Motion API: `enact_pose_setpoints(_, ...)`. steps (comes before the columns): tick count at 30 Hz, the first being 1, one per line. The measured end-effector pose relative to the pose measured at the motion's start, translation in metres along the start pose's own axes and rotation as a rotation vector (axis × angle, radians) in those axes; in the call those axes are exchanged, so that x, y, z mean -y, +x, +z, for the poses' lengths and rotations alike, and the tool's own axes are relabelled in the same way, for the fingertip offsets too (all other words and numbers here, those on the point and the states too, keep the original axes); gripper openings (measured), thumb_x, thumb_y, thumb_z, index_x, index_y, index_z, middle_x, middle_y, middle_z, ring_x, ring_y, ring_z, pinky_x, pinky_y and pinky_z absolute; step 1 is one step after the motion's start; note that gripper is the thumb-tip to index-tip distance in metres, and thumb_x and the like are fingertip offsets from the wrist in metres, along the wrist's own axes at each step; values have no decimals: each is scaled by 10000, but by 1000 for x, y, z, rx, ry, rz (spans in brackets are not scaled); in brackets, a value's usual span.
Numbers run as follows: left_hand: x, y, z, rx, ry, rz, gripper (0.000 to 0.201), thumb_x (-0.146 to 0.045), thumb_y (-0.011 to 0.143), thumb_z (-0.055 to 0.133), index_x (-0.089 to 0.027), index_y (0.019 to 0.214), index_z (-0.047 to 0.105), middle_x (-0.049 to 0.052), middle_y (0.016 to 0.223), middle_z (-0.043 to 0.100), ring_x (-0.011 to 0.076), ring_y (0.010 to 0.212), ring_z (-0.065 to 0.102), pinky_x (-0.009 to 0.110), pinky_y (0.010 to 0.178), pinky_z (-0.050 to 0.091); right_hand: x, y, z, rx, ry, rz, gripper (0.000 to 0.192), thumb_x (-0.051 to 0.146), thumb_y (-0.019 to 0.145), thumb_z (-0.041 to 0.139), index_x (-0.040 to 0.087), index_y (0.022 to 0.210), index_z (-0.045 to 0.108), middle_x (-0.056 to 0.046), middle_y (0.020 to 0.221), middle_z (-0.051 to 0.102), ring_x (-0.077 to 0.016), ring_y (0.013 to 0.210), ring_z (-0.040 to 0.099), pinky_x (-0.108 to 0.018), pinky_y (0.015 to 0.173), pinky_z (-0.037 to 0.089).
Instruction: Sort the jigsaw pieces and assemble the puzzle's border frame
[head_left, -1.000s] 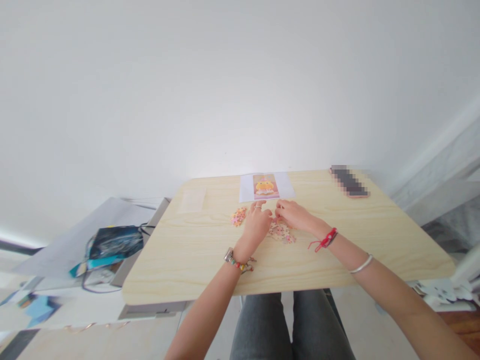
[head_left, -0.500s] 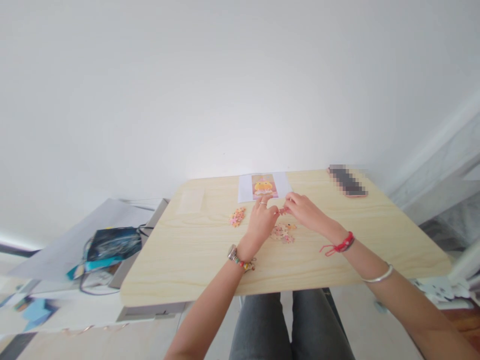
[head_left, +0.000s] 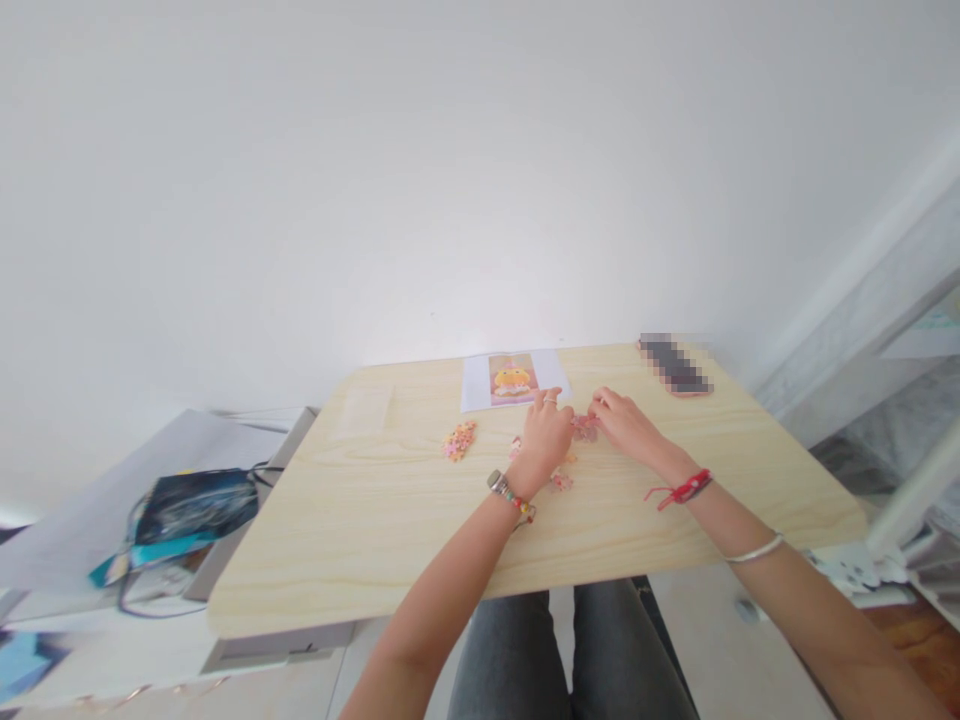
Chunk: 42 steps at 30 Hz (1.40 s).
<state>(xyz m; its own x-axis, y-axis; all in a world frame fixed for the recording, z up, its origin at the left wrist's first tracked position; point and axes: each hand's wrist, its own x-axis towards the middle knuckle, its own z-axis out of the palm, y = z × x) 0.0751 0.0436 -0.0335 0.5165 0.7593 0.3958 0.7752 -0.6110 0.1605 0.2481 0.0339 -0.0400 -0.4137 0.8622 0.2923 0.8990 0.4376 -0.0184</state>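
Small pink jigsaw puzzle pieces (head_left: 584,429) sit between my two hands, some of them seemingly joined. My left hand (head_left: 546,436) pinches their left side with thumb and index finger, the other fingers partly raised. From the other side, my right hand (head_left: 628,428) has its fingertips closed on the right end of the pieces. Loose pink pieces (head_left: 562,481) lie under and beside my left hand, which hides part of them. Farther left is a small pile of orange and pink puzzle pieces (head_left: 459,441).
A paper sheet with a printed picture of a yellow figure (head_left: 514,380) lies at the table's back edge. At the back right is a phone (head_left: 675,365), blurred out. A translucent sheet (head_left: 360,411) rests on the wooden table (head_left: 337,540). Left of it lies a dark bag (head_left: 199,503).
The view has swung slightly right. Both hands have shifted right relative to the sheet, along with the held pieces, and my left hand now covers more of the loose pieces.
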Motion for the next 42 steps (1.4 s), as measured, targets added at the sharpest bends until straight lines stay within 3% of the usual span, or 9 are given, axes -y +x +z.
enact_pose_setpoints(7, 35, -29, -21, -57, -13, -126, 127, -100, 721, 629, -169, 827, 626, 128, 1254, 448, 307, 1192, 399, 478, 925, 432, -2, -3, 3, 5, 40, 65, 173, 145, 845, 462, 147, 758, 611, -85, 863, 558, -169, 737, 513, -287, 683, 390)
enact_pose_setpoints(13, 68, -53, -37, -45, 55, -273, 156, -94, 730, 606, -183, 851, 649, 121, 1236, 469, 315, 1156, 437, 466, 918, 450, 36, 13, -8, -31, 244, -67, 153, 162, 855, 480, 148, 817, 628, -72, 883, 549, -155, 784, 529, -272, 716, 410)
enact_pose_setpoints(18, 66, -60, -38, 15, 52, -295, 135, -115, 742, 606, -180, 842, 669, 120, 1224, 489, 297, 1158, 446, 429, 947, 432, 74, 38, 0, 65, 239, -197, 115, 142, 797, 566, 168, 881, 641, -65, 934, 551, -168, 852, 530, -277, 742, 414)
enact_pose_setpoints(22, 62, -63, -37, 55, 26, -295, 134, -115, 730, 619, -188, 824, 680, 111, 1209, 507, 289, 1161, 448, 431, 961, 418, 85, 51, 8, 116, 244, -271, 94, 159, 801, 575, 165, 866, 642, -62, 915, 556, -178, 865, 528, -281, 749, 409)
enact_pose_setpoints(29, 62, -64, -30, 81, 7, -269, 152, -109, 758, 575, -189, 824, 686, 114, 1198, 520, 275, 1162, 452, 431, 977, 395, 84, 55, 13, 131, 206, -243, 118, 110, 809, 536, 153, 805, 646, -70, 861, 564, -190, 851, 534, -294, 745, 406)
enact_pose_setpoints(36, 61, -62, -28, 55, -49, -261, 131, -110, 753, 592, -180, 806, 689, 124, 1191, 530, 282, 1140, 480, 446, 973, 395, 75, 55, 18, 142, 415, -149, 45, 118, 794, 570, 150, 770, 591, -56, 883, 544, -160, 818, 547, -280, 715, 431)
enact_pose_setpoints(42, 63, -55, -30, 39, -284, -242, 164, -154, 816, 532, -185, 797, 692, 102, 1122, 580, 242, 1106, 526, 414, 956, 419, 65, 45, 1, -54, 542, -161, 88, 103, 818, 519, 168, 773, 556, -44, 912, 496, -145, 833, 532, -292, 759, 443)
